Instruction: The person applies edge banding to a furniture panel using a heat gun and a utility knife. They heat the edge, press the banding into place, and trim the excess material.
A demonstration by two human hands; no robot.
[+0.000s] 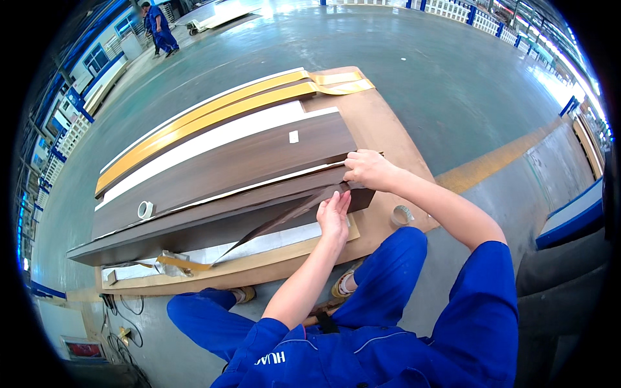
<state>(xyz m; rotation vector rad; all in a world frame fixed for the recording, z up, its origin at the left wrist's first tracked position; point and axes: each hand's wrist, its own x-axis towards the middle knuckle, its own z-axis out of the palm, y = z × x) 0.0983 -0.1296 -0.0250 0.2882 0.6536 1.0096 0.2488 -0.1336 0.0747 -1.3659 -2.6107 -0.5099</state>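
Observation:
A long dark brown strip (277,224) slants from the near left up to the end of a dark brown panel (220,229) with a deep front face. My right hand (370,171) is closed in a pinch on the strip's upper end, at the panel's right corner. Just below it, my left hand (333,212) holds the same strip between thumb and fingers, with the fingertips pointing up. Farther down, the strip twists and shows a yellow-orange side (194,264). Its very end under my right fingers is hidden.
A white tape roll (145,209) sits on the panel; another roll (402,215) lies by my knee. Behind are a wide brown board (259,155) with a small white label (294,136) and yellow-faced strips (213,116). Cardboard (388,129) lies beneath. Cables (123,330) run across the floor at left.

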